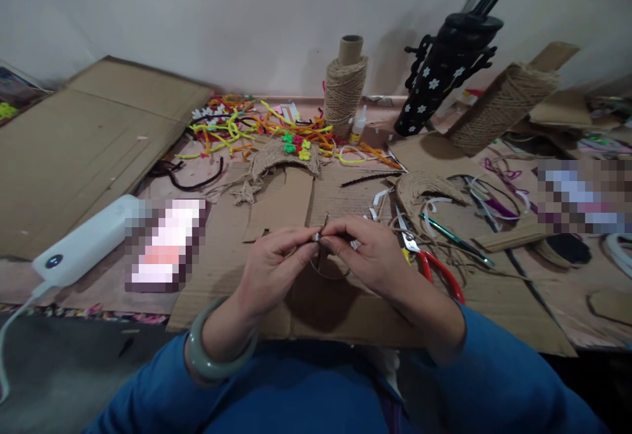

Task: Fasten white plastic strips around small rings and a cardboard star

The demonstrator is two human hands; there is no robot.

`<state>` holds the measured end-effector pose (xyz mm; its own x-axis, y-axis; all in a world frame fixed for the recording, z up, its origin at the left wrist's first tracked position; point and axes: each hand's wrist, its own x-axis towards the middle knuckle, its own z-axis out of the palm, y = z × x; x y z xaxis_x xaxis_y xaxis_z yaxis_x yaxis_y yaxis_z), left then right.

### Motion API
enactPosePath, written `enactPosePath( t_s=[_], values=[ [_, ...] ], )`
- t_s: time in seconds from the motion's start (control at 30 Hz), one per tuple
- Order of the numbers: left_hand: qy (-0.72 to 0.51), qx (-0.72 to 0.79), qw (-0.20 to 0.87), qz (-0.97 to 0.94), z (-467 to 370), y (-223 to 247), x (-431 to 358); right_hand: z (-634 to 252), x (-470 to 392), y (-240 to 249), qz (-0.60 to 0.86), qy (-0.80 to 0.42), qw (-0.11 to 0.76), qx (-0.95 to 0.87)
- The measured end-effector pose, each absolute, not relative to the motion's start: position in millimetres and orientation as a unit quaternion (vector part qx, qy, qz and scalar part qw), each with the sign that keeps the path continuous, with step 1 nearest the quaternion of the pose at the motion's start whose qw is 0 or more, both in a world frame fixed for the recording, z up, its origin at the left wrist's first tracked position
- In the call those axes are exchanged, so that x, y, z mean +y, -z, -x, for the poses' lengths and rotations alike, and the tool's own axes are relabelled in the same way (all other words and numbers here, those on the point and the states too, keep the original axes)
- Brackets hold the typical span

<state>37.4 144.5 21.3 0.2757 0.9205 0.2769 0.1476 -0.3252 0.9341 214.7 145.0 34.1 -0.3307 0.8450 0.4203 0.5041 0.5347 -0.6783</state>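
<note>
My left hand (269, 269) and my right hand (372, 256) meet above the cardboard, thumbs and forefingers pinched together. Between the fingertips shows a small white end of a thin pale strand (332, 278), which curves in a loop below them; its exact kind is too small to tell. A dark stem also pokes up at the right fingertips. Beyond my hands lies a twine-wrapped crescent (286, 157) with small green, red and yellow flowers, near a twine star (245, 192). Red-handled scissors (439, 272) lie beside my right wrist.
A second twine crescent (424, 190) and a green pen (457, 240) lie right. Twine spools (345, 91), a glue bottle (359, 124) and a black flowered holder (434, 78) stand behind. Colourful pipe cleaners (227, 128), a white corded device (89, 240) and a phone (165, 246) are left.
</note>
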Motion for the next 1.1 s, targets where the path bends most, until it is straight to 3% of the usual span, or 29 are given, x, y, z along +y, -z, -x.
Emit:
enactPosePath(
  t_s=[0.33,0.63,1.1],
  values=[
    [-0.435,0.396,0.432,-0.684,-37.5,-21.6,145.1,-216.9,145.7,-32.9,0.434,-0.206,0.372,-0.795],
    [-0.434,0.452,0.516,-0.584,-37.7,-17.1,143.1,-216.0,146.7,-33.4,0.444,-0.227,0.372,-0.783],
    [-0.422,0.442,0.461,-0.644,-37.3,-20.6,144.5,-216.0,147.5,-36.1,0.458,-0.24,0.333,-0.789]
  ],
)
